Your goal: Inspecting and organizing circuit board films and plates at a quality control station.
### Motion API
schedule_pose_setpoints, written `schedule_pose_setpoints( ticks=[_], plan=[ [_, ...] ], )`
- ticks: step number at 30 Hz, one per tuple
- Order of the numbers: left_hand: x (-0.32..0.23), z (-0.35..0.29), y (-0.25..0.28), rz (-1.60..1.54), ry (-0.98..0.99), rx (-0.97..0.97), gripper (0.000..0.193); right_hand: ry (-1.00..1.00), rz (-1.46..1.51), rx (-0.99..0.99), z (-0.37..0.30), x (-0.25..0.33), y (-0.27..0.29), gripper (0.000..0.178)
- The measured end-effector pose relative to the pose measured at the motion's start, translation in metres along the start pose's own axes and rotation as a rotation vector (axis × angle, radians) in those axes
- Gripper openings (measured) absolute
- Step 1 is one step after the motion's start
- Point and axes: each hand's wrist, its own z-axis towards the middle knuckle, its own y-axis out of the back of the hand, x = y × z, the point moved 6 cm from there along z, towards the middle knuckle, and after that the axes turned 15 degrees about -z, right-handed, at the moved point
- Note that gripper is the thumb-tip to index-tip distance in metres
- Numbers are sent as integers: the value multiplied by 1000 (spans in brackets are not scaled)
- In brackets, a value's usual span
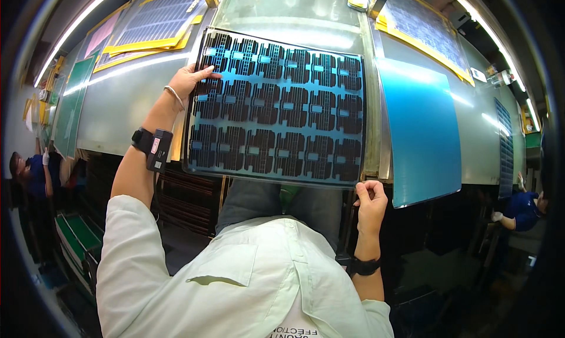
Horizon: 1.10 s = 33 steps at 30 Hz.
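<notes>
In front of me, a dark patterned film sheet [273,105] with rows of repeated black shapes shows blue between them. It extends past the table's front edge. My left hand [189,80] grips its left edge near the far corner, thumb lying on top and the other fingers partly hidden. At the near right corner, my right hand [371,204] pinches the edge between thumb and curled fingers. What lies beneath the sheet cannot be told for certain. To its right, a plain blue panel [421,126] rests on the table, its near end overhanging the edge.
Yellow-edged patterned films [150,29] lie at the far left, with another yellow-edged film [424,26] at the far right. The table [126,108] has a raised seam right of the sheet. Two people work at the sides: one person [36,170] left, another person [524,211] right.
</notes>
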Motion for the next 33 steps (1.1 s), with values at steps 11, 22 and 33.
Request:
schedule_pose_setpoints(
  ticks=[11,22,33],
  plan=[
    [11,9,12,-46,109,-16,25,2,136,50,7,7,-14,11],
    [-14,41,1,965,-373,-435,50,127,38,75,5,12,-7,31],
    [-16,53,-7,1191,-272,-343,32,100,-53,61,3,8,-9,30]
  ],
)
